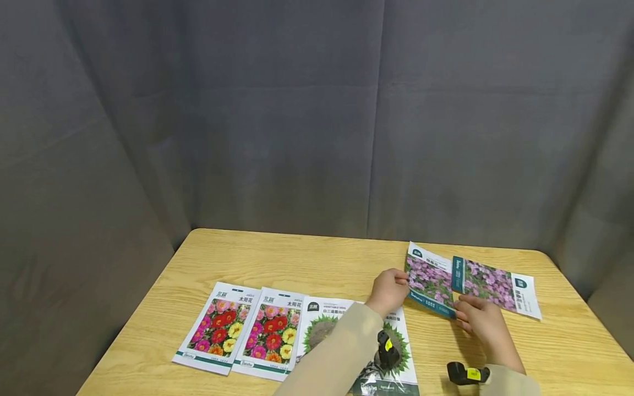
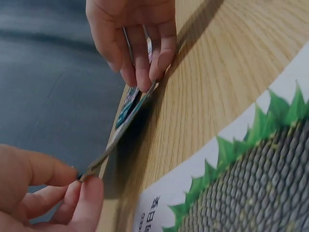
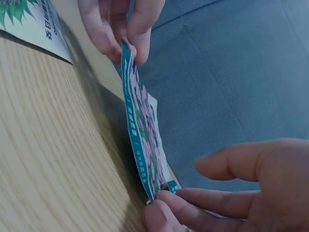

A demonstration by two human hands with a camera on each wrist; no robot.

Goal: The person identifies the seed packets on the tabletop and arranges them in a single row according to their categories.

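Note:
My left hand (image 1: 388, 291) pinches the left edge of a purple-flower seed packet (image 1: 428, 275) between thumb and fingers. The packet stands tilted above the table, its green strip (image 3: 133, 121) facing me. At its lower right corner is my right hand (image 1: 482, 319), fingertips (image 3: 164, 200) touching the corner while the thumb (image 3: 217, 162) stays apart from it. A second purple-flower packet (image 1: 495, 286) lies sideways behind it, its green end partly overlapped in the head view. Below my left hand lie sunflower seed packets (image 1: 406, 330), partly hidden by my left sleeve.
Two packets with red, pink and yellow flowers, one (image 1: 215, 330) at the far left and one (image 1: 272, 333) beside it, lie at the left front of the wooden table (image 1: 297, 258). Dark grey curtain (image 1: 282, 137) hangs behind the table and at both sides.

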